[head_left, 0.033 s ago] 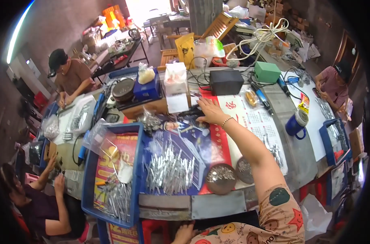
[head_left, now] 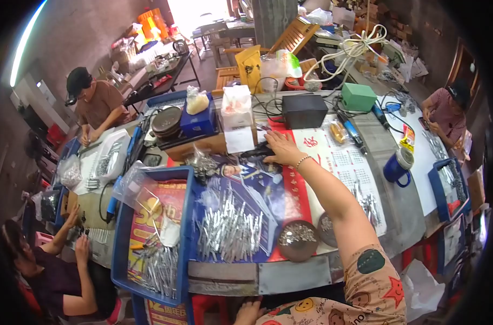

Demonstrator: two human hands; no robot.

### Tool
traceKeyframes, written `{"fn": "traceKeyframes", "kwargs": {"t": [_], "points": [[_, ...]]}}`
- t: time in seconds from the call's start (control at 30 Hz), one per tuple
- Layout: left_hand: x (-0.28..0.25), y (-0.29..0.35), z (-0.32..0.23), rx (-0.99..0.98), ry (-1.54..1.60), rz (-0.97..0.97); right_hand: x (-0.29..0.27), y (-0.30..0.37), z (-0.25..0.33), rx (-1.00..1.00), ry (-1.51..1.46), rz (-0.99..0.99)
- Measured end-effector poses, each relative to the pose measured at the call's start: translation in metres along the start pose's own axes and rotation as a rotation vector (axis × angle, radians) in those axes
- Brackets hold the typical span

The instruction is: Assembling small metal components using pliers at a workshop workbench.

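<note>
The right hand (head_left: pixel 279 149) is shown reached forward, fingers spread flat on a dark tool (head_left: pixel 255 153) lying crosswise just before the black box (head_left: pixel 304 110). The left hand (head_left: pixel 248 313) is seen at the lower edge; its grip cannot be told. Nearer than the box, metal pins (head_left: pixel 230 230) are heaped loose, more fill the blue tray (head_left: pixel 188 216), and small parts fill a round dish (head_left: pixel 298 240).

Shiny metal pins (head_left: pixel 230 233); glossy paper poster (head_left: pixel 268 189); blue plastic tray (head_left: pixel 122 244).
</note>
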State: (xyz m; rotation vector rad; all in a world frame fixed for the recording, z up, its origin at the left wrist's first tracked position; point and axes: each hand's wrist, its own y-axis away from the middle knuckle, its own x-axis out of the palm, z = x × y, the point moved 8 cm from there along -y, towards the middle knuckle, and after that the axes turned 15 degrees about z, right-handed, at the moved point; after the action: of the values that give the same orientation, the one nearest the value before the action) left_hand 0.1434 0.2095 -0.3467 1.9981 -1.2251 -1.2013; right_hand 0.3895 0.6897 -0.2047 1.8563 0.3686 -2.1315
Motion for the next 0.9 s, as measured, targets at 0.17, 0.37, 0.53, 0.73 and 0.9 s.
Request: {"fn": "traceKeyframes", "kwargs": {"t": [0.17, 0.37, 0.53, 0.73, 0.9], "points": [[0.022, -0.005, 0.025, -0.003, 0.007, -0.046, 0.01, -0.013, 0.003, -0.066, -0.062, 0.056], [0.009, 0.012, -0.002, 0.146, -0.106, -0.151, 0.0, 0.035, 0.019, -0.047, -0.029, 0.009], [-0.028, 0.062, -0.042, 0.41, 0.007, -0.283, -0.034, 0.105, 0.005, 0.208, -0.68, -0.012], [-0.144, 0.139, -0.102, 0.682, 0.342, -0.511, -0.075, 0.278, 0.104, -0.261, -1.829, 0.151], [-0.225, 0.086, -0.138, 0.648, 0.088, -0.841, -0.037, 0.405, 0.152, -0.097, -2.212, 0.164]]}}
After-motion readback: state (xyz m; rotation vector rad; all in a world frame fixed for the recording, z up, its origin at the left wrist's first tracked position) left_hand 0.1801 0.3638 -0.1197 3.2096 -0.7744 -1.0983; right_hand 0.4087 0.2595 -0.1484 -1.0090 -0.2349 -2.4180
